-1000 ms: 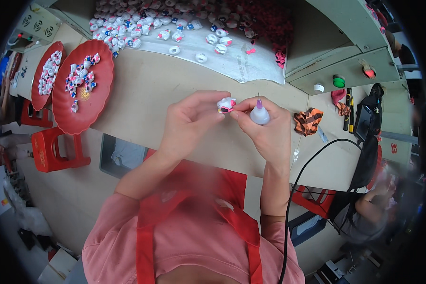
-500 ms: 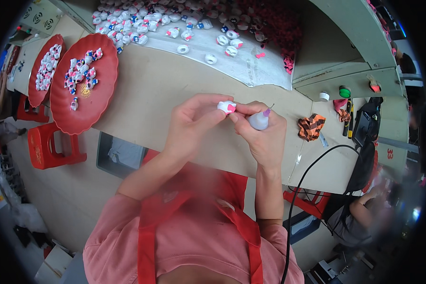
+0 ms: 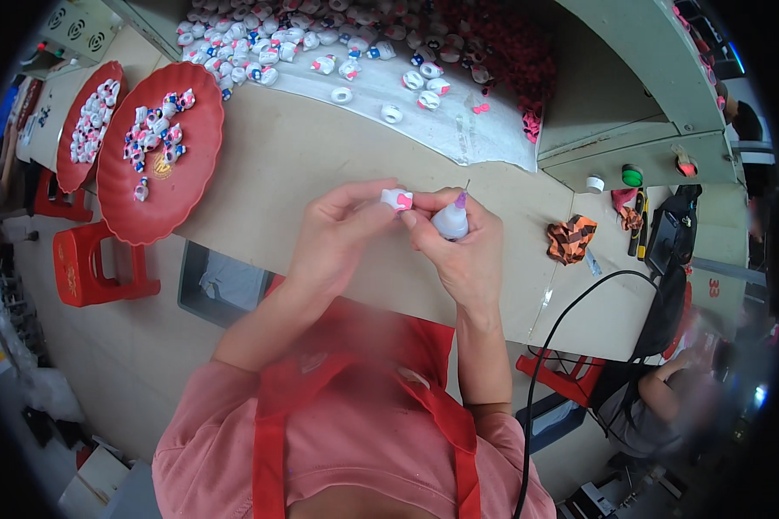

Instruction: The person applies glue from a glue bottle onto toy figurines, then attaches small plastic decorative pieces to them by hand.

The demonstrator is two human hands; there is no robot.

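Between thumb and fingers of my left hand (image 3: 337,223) is a small white toy figure head (image 3: 393,198) with a pink bow on its right side. My right hand (image 3: 469,259) wraps round a small white squeeze bottle (image 3: 450,222) with a purple tip and thin needle, which points up and away. The thumb and index finger of that same hand also meet at the pink bow. Both hands are over the near part of the table, and fingers partly cover the toy head.
Two red scalloped trays (image 3: 201,164) with finished-looking toy pieces stand at the left. Across the back, many white toy heads (image 3: 268,52) and a pile of pink bows (image 3: 515,60) lie on a white sheet (image 3: 459,143). At right are a crumpled orange-brown wrapper (image 3: 571,239) and a black cable (image 3: 537,381).
Both hands have shifted slightly left with the toy head and the bottle. The toy head has turned a little, and the bottle's needle now leans less to the right.
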